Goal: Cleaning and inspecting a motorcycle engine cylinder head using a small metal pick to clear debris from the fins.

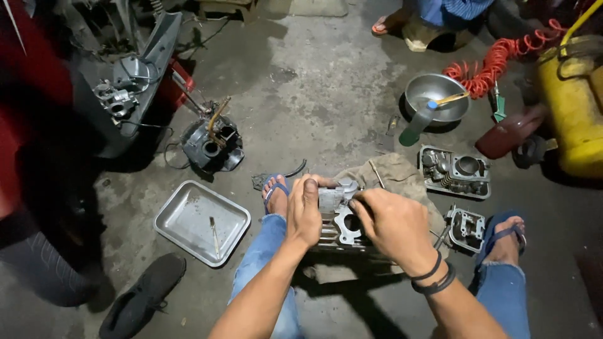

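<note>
Both hands hold a finned metal engine block above a dirty rag spread on the concrete floor, between the person's two sandalled feet. The left hand wraps the block's left side, fingers closed around it with the thumb lying along the top edge. The right hand covers the right side, its fingers curled over the block's top face; whether they pinch something small there is hidden.

The block lies with its flat gasket face turned up toward the camera, the round bore opening visible in that face. Its long axis seems to run roughly away from the person, fins stacked down the near side.

Judging from this, the main risk is a slip: the part looks oily and heavy, and a loosened grip would drop it onto the bare toes of the left foot or onto the concrete, denting the fins or the sealing face. Grit from the rag could also fall into the open bore.

Nearby on the floor lie a steel tray, another engine part and a metal bowl.
</note>
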